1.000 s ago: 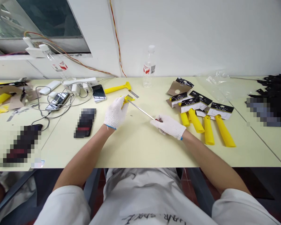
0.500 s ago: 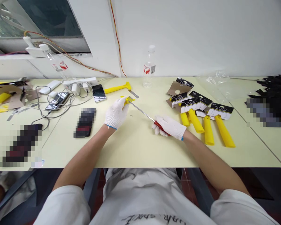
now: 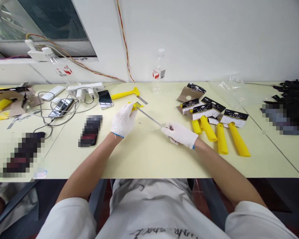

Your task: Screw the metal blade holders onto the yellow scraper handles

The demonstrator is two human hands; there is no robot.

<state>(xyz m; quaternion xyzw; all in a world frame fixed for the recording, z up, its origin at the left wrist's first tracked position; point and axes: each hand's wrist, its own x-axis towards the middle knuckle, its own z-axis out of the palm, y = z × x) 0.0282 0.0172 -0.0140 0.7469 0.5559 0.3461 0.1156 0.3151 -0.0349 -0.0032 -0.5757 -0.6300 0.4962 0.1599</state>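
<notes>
My gloved left hand pinches a small yellow plastic scraper head above the table. In my gloved right hand is a screwdriver, its long metal shaft slanting up to the left with the tip at the yellow piece. My fingers hide the screwdriver's handle. Just behind my left hand lie a yellow scraper handle and a flat metal blade. Several packaged yellow handles with black-and-white header cards lie to the right of my right hand.
A clear bottle stands by the wall. Phones, tangled cables and a power strip occupy the left side. At far right are a clear plastic bag and a heap of black pieces. Another person sits at left.
My right hand has turned and shifted its grip, so the red screwdriver handle visible before is now covered. The yellow piece and my left hand stay almost in place.
</notes>
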